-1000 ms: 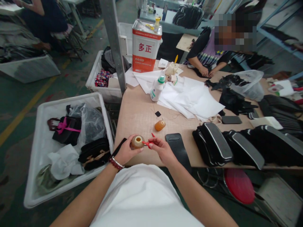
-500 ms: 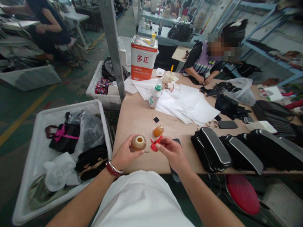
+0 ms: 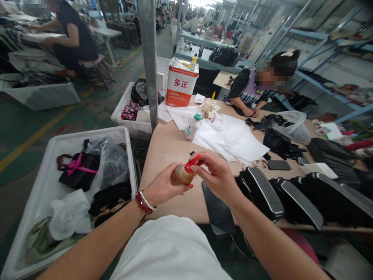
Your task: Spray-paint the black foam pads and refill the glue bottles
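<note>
Tilted to the right, an amber glue bottle (image 3: 183,175) is wrapped by the fingers of my left hand (image 3: 164,182). My right hand (image 3: 214,169) pinches a red cap (image 3: 192,165), which sits at the bottle's mouth. Whether the cap is threaded on cannot be seen. Just beyond my fingers lies a small black piece (image 3: 192,153) on the table (image 3: 163,147). The second amber container is hidden behind my hands.
White sheets (image 3: 230,136) and a green-capped bottle (image 3: 193,126) lie beyond my hands. Black cases (image 3: 264,190) line the right, a dark flat object (image 3: 218,210) the near edge. A white bin (image 3: 55,155) stands left; a person (image 3: 247,93) works across the table.
My left hand has tilted the bottle rightward, and my right hand has brought the red cap up against its mouth. The view has shifted slightly.
</note>
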